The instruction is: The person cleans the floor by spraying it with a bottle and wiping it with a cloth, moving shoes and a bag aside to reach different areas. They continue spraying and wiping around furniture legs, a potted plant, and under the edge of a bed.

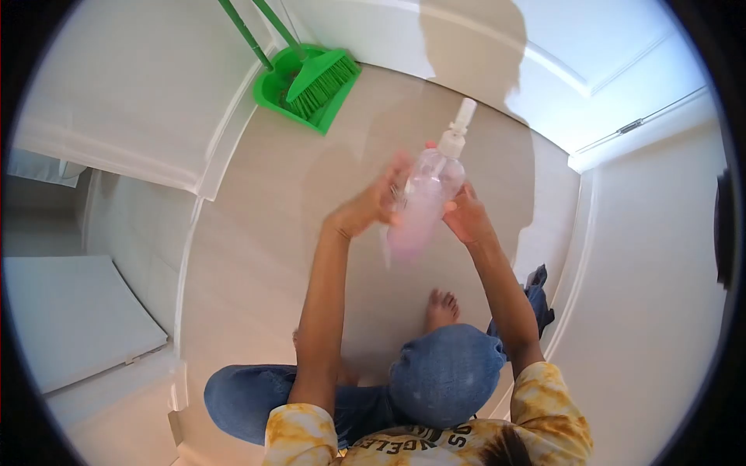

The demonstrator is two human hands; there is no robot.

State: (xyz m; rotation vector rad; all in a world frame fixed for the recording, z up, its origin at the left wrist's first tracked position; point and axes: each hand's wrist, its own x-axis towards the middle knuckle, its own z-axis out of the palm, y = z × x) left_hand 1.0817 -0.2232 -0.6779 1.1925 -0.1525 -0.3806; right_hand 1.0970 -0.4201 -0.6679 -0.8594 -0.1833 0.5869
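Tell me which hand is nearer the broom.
Left: the left hand is beside the bottle, toward the broom; the right hand is on the bottle's far side.

Smooth beige floor (256,233) lay between glossy white walls (645,272); bright light washed the upper right.

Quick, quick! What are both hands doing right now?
Left hand: open, fingers curved beside the bottle; too blurred to tell if it touches.
Right hand: closed on the bottle, holding it tilted.
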